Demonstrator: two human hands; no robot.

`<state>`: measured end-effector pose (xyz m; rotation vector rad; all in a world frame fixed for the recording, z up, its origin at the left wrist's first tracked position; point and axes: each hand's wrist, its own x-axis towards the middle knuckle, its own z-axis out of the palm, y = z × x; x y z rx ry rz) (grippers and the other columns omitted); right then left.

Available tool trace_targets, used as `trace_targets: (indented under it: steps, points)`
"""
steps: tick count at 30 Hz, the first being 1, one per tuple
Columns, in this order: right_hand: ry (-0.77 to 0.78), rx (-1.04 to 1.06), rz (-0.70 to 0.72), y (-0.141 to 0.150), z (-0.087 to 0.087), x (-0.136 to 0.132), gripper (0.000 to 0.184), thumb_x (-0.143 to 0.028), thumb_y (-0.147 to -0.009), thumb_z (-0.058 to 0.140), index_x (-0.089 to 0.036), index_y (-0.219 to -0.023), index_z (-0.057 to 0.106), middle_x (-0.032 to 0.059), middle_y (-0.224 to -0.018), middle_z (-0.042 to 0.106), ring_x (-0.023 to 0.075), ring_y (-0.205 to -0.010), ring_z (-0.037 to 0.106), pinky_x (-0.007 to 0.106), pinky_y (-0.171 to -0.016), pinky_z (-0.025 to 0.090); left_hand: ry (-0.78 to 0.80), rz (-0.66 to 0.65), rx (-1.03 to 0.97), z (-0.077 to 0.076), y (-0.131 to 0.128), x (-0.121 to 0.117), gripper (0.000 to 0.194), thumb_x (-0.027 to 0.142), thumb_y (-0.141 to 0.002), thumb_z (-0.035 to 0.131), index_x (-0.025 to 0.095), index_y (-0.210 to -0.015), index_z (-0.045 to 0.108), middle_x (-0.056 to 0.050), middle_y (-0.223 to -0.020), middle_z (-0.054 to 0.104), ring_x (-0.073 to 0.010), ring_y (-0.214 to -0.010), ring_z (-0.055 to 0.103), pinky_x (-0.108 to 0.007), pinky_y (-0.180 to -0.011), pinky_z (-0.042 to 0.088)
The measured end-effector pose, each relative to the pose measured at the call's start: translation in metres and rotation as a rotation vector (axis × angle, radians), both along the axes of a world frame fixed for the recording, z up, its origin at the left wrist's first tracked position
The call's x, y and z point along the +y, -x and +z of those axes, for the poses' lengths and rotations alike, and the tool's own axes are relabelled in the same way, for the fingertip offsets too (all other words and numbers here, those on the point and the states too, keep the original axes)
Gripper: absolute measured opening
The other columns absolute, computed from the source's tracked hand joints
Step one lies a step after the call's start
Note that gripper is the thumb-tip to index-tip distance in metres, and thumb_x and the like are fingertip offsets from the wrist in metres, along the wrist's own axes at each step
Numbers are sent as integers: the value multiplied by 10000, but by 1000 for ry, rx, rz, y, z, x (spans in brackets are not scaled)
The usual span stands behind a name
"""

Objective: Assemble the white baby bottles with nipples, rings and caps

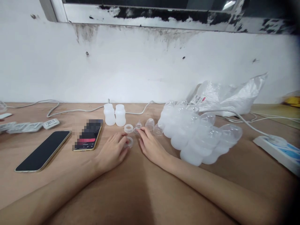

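My left hand [113, 150] rests on the table with its fingers curled on a translucent bottle collar ring [129, 142], which shows past the fingertips. My right hand [152, 146] reaches forward with fingers stretched out and thumb apart; its fingertips touch or lie just over the base of a clear bottle nipple [138, 124]. Beside that nipple lies a second collar ring [128, 128]. Two clear dome caps [150, 124] sit just beyond my right hand. Behind the rings stand two white, waisted baby bottles [120, 115], upright and uncapped.
To the right, a heap of capped bottles [194, 134] lies beside my right forearm. A plastic bag [225, 97] leans at the wall, near a power strip [278, 147]. Leftward lie two phones [44, 151] and several small packets [32, 127]. A white cable [77, 111] runs along the back.
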<state>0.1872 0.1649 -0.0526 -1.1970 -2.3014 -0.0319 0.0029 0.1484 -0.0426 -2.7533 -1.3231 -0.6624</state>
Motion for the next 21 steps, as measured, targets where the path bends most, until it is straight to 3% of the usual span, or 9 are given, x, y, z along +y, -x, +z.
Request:
trace_targets:
  steps: [6,12,14,18,21]
  points:
    - [-44,143,18,-3,6,-8,251,-189,-833,431,-154,-1079,461,106,-1112,494,205,-1022,512,351,-885,440,40,-8,-58,-2,2,1,135,181,-838,398,161,-951,469,-116,-1093,543,-259,-971,524,-413,-812,429]
    - [62,193,98,-13,8,-26,56,-208,-812,502,-195,-863,482,36,-880,540,153,-776,558,298,-731,479,105,-61,-158,-2,4,-2,86,218,-864,384,182,-918,441,-91,-1085,563,-208,-942,556,-334,-796,440]
    - [128,153,124,-16,6,-31,73,-210,-817,497,-193,-886,484,38,-893,551,147,-755,560,297,-711,483,128,-83,-186,-3,5,-2,94,234,-870,380,189,-931,435,-85,-1101,562,-197,-955,557,-327,-812,436]
    - [126,52,160,-21,5,-34,286,-249,-787,542,-177,-1055,475,79,-1018,578,216,-939,538,385,-819,460,167,-82,-263,-4,7,1,101,246,-876,369,188,-938,423,-94,-1130,548,-180,-950,562,-320,-807,441]
    - [101,70,222,-22,4,-31,282,-187,-818,486,-169,-1099,481,84,-1072,581,208,-1006,525,381,-869,449,289,-83,-454,-3,6,3,103,280,-875,387,187,-897,426,-98,-1152,526,-180,-960,554,-322,-817,440]
